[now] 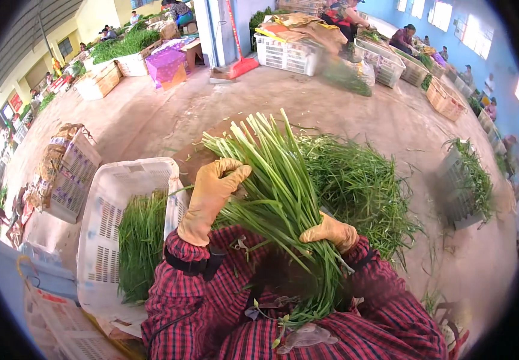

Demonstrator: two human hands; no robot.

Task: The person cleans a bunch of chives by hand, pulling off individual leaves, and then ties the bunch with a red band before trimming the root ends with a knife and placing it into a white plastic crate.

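A thick bunch of long green chives [277, 180], pale at the cut ends, slants across in front of me with those ends pointing up and away. My right hand [330, 233], in a tan rubber glove, is wrapped round its lower middle. Leafy tips hang down over my lap. At the bunch's left side, my left hand [214, 195] in a matching glove is closed, thumb and forefinger pinched together. Whatever lies in that pinch, if anything, is hidden. Beyond my right hand, a loose heap of greens [355, 186] spreads on the floor.
A white plastic crate [94, 240] at my left holds laid-out chives [142, 246]. Another crate [73, 174] stands farther left, and a grey crate with greens [466, 183] at the right. A red broom [242, 66] leans by a pillar. People work among crates at the back.
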